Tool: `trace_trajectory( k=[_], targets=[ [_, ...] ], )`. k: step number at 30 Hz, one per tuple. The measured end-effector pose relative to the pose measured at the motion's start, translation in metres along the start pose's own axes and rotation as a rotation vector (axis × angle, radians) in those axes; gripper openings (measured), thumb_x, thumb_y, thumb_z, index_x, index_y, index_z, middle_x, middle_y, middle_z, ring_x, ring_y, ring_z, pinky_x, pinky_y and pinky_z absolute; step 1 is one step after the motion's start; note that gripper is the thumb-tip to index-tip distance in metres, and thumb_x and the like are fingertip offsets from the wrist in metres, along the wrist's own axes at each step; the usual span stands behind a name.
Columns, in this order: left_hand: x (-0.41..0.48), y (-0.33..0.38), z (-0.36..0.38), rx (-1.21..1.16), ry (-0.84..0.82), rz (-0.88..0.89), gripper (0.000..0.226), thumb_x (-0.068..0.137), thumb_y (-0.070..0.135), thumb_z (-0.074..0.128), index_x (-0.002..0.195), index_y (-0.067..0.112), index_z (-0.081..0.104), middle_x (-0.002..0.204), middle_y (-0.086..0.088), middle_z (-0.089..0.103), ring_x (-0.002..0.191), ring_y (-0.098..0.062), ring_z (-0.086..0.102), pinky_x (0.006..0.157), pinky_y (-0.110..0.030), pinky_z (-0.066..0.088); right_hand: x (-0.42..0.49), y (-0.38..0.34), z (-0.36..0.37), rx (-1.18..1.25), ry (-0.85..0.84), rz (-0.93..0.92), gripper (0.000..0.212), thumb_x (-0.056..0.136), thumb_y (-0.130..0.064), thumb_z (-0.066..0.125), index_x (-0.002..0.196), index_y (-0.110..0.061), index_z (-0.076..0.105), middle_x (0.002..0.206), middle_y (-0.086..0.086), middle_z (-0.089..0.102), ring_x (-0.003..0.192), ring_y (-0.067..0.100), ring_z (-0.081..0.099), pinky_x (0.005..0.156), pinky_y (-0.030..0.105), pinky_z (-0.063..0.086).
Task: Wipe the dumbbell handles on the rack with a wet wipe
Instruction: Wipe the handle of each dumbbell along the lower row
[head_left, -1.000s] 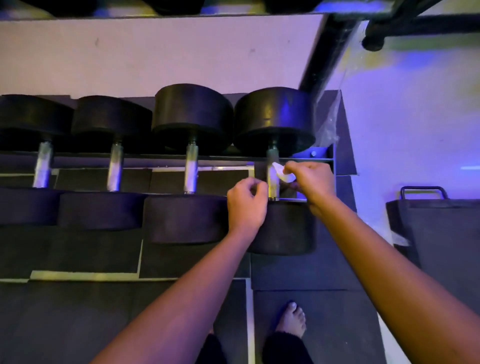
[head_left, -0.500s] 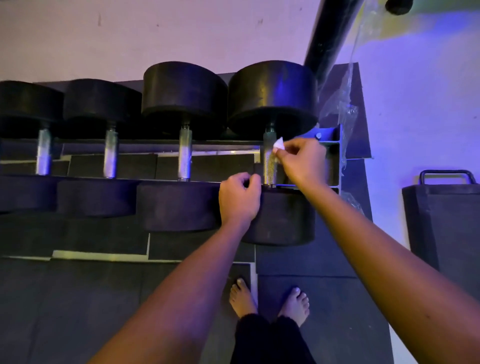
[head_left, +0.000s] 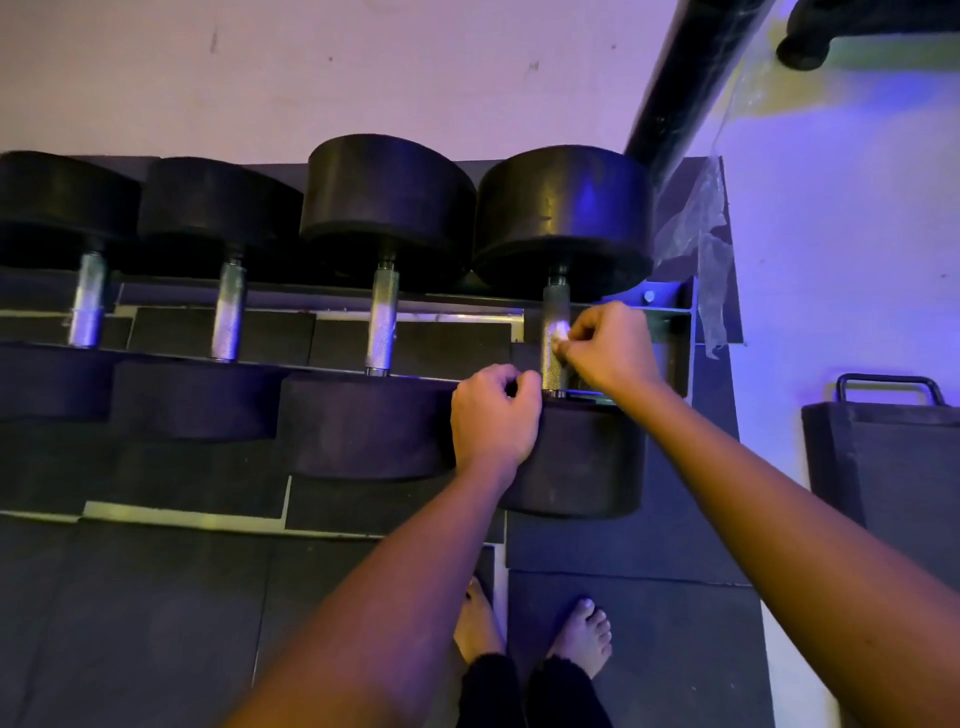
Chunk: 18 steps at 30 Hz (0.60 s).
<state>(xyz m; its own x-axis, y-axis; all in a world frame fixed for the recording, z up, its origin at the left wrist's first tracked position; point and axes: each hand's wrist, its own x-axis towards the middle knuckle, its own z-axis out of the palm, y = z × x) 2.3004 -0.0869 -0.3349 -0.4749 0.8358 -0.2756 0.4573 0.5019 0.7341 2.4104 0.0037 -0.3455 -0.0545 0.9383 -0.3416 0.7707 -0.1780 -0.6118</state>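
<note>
Several black dumbbells with knurled steel handles lie side by side on a low rack (head_left: 670, 312). My right hand (head_left: 610, 345) pinches a small white wet wipe (head_left: 560, 331) against the handle (head_left: 555, 312) of the rightmost dumbbell (head_left: 563, 218). My left hand (head_left: 493, 413) grips the top edge of that dumbbell's near head (head_left: 582, 457), thumb close to the handle's base. The neighbouring handle (head_left: 382, 322) to the left is untouched.
A black slanted post (head_left: 685, 78) rises at the rack's right end, with clear plastic film (head_left: 701, 228) hanging from it. A dark box with a handle (head_left: 888, 452) stands on the right. My bare feet (head_left: 582, 634) are on black floor mats below.
My right hand slid the wipe from the handle's upper part down to its middle. My left hand stayed on the near head. The view shifted slightly.
</note>
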Motion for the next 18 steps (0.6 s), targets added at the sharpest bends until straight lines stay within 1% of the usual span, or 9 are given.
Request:
trace_trajectory(
  k=[3, 4, 6, 8, 9, 11, 12, 14, 18],
  targets=[
    [0.001, -0.002, 0.001, 0.004, 0.006, 0.016, 0.027, 0.084, 0.025, 0.055, 0.062, 0.013, 0.065, 0.057, 0.001, 0.058, 0.061, -0.016, 0.054, 0.054, -0.028, 0.034, -0.015, 0.007, -0.005, -0.057, -0.138, -0.022, 0.009, 0.076, -0.014, 0.074, 0.069, -0.008, 0.072, 0.069, 0.007, 0.068, 0.07, 0.019, 0.063, 0.06, 0.023, 0.041],
    [0.001, -0.003, 0.001, 0.005, 0.005, 0.019, 0.027, 0.083, 0.026, 0.055, 0.061, 0.013, 0.064, 0.057, 0.001, 0.058, 0.061, -0.017, 0.053, 0.054, -0.028, 0.034, -0.017, 0.009, -0.007, -0.044, -0.144, -0.021, 0.009, 0.076, -0.015, 0.074, 0.071, -0.008, 0.073, 0.068, 0.007, 0.068, 0.067, 0.018, 0.062, 0.058, 0.023, 0.041],
    [0.003, -0.004, 0.002, -0.006, 0.01, 0.025, 0.029, 0.08, 0.029, 0.052, 0.06, 0.012, 0.062, 0.056, 0.0, 0.057, 0.06, -0.019, 0.053, 0.054, -0.031, 0.037, -0.013, 0.009, -0.01, 0.003, -0.043, -0.008, 0.011, 0.077, -0.018, 0.073, 0.075, -0.008, 0.072, 0.069, 0.008, 0.068, 0.068, 0.02, 0.063, 0.058, 0.026, 0.045],
    [0.003, -0.005, 0.003, -0.014, 0.015, 0.023, 0.031, 0.077, 0.033, 0.048, 0.06, 0.01, 0.062, 0.056, -0.002, 0.057, 0.06, -0.021, 0.054, 0.054, -0.033, 0.04, 0.0, 0.004, -0.011, 0.059, 0.091, 0.005, 0.017, 0.079, -0.024, 0.072, 0.079, -0.007, 0.07, 0.073, 0.01, 0.069, 0.072, 0.024, 0.064, 0.066, 0.033, 0.049],
    [0.003, -0.005, 0.003, -0.014, 0.013, 0.024, 0.031, 0.077, 0.033, 0.048, 0.06, 0.01, 0.062, 0.056, -0.002, 0.058, 0.06, -0.021, 0.054, 0.055, -0.034, 0.041, 0.008, -0.001, -0.01, 0.09, 0.129, 0.01, 0.018, 0.08, -0.024, 0.072, 0.081, -0.006, 0.069, 0.076, 0.011, 0.069, 0.075, 0.025, 0.063, 0.07, 0.036, 0.05],
    [0.003, -0.006, 0.003, -0.002, 0.008, 0.03, 0.029, 0.079, 0.03, 0.051, 0.061, 0.011, 0.062, 0.057, -0.002, 0.059, 0.061, -0.02, 0.054, 0.056, -0.033, 0.041, 0.021, -0.014, -0.006, 0.121, 0.143, 0.012, 0.016, 0.08, -0.022, 0.073, 0.088, -0.008, 0.07, 0.084, 0.013, 0.071, 0.081, 0.026, 0.065, 0.076, 0.038, 0.053],
    [0.003, -0.006, 0.003, 0.005, 0.007, 0.035, 0.028, 0.08, 0.029, 0.052, 0.061, 0.012, 0.062, 0.058, -0.001, 0.059, 0.061, -0.019, 0.054, 0.056, -0.032, 0.04, 0.025, -0.018, -0.002, 0.113, 0.146, 0.012, 0.014, 0.079, -0.02, 0.073, 0.088, -0.009, 0.07, 0.086, 0.013, 0.071, 0.083, 0.028, 0.066, 0.078, 0.037, 0.054],
    [0.004, -0.007, 0.003, 0.009, 0.002, 0.048, 0.028, 0.08, 0.029, 0.051, 0.059, 0.014, 0.059, 0.058, 0.0, 0.057, 0.061, -0.018, 0.053, 0.056, -0.031, 0.038, 0.025, -0.022, 0.003, 0.087, 0.161, 0.026, 0.007, 0.079, -0.019, 0.073, 0.08, -0.014, 0.069, 0.083, 0.012, 0.07, 0.081, 0.029, 0.066, 0.076, 0.034, 0.054],
    [0.003, -0.006, 0.003, 0.014, -0.023, 0.05, 0.029, 0.079, 0.033, 0.048, 0.052, 0.021, 0.048, 0.055, 0.005, 0.05, 0.064, -0.02, 0.052, 0.057, -0.031, 0.037, 0.006, -0.013, 0.005, 0.044, 0.102, 0.06, 0.019, 0.078, -0.022, 0.077, 0.067, -0.011, 0.065, 0.072, 0.011, 0.067, 0.076, 0.029, 0.066, 0.068, 0.032, 0.05]
  ],
)
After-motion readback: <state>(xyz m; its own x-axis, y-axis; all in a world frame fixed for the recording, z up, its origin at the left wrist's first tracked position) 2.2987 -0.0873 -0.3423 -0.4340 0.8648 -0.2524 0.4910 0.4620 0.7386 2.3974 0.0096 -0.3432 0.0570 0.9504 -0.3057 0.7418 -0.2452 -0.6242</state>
